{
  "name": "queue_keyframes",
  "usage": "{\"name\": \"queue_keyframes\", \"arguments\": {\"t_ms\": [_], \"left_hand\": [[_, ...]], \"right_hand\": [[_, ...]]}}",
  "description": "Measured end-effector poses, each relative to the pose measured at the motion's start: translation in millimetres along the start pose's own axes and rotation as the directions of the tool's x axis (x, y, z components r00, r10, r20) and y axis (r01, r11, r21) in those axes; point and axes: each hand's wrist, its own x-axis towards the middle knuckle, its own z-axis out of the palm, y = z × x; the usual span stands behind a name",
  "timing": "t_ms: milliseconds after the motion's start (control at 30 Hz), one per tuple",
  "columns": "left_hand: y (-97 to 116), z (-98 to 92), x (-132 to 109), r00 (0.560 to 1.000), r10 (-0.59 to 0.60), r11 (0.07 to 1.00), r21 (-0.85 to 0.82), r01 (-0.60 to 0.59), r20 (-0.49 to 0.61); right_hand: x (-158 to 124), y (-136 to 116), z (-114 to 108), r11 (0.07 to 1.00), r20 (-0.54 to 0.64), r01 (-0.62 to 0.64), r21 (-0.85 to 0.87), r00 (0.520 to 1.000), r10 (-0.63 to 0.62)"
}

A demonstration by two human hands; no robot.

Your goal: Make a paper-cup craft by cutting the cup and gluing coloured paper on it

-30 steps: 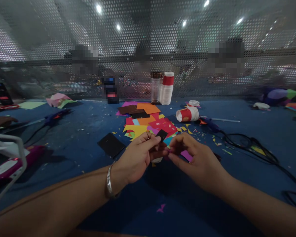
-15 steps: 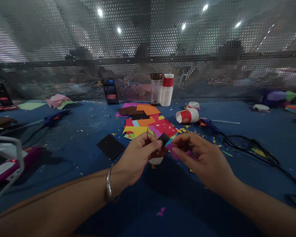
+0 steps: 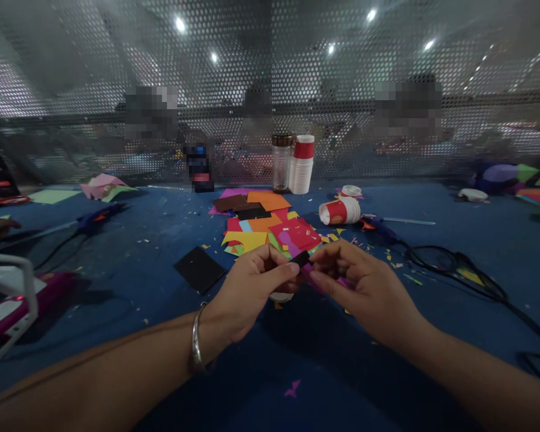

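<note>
A small piece of black paper (image 3: 301, 259) is pinched between the thumb and fingers of my left hand (image 3: 256, 282). My right hand (image 3: 364, 282) meets its right end, thumb and forefinger drawn close together on the edge. Purple paper (image 3: 314, 280) shows just below the fingertips, and whether it is held or lies on the table I cannot tell. Under my hands a pale round object (image 3: 281, 296) is mostly hidden. To the left of my left hand, a larger black square (image 3: 200, 269) lies flat.
Coloured paper sheets (image 3: 247, 240) are heaped ahead, scraps around them. Behind stand a clear bottle (image 3: 281, 168) and stacked paper cups (image 3: 302, 171); more cups (image 3: 341, 211) lie sideways. Glue guns sit left (image 3: 94, 219) and right (image 3: 378, 228), the right one's cable (image 3: 454, 270) looping across the blue table.
My right fingertips have closed in on the black paper's right end. The black piece now looks narrower, folded or tilted. The view has shifted slightly.
</note>
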Motion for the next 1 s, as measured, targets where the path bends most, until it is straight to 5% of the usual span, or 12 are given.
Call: {"name": "queue_keyframes", "arguments": {"t_ms": [467,1000], "left_hand": [[-2.1,-0.2,-2.9,0.997,0.067,0.998,-0.001,-0.067,0.044],[-5.0,1.4,-5.2,0.990,0.143,0.974,0.178,-0.139,-0.011]], "right_hand": [[0.7,-1.4,2.0,0.984,0.048,-0.044,0.171,0.998,0.037],[2.1,-7.7,1.0,0.988,0.087,-0.068,0.140,0.995,0.056]]}}
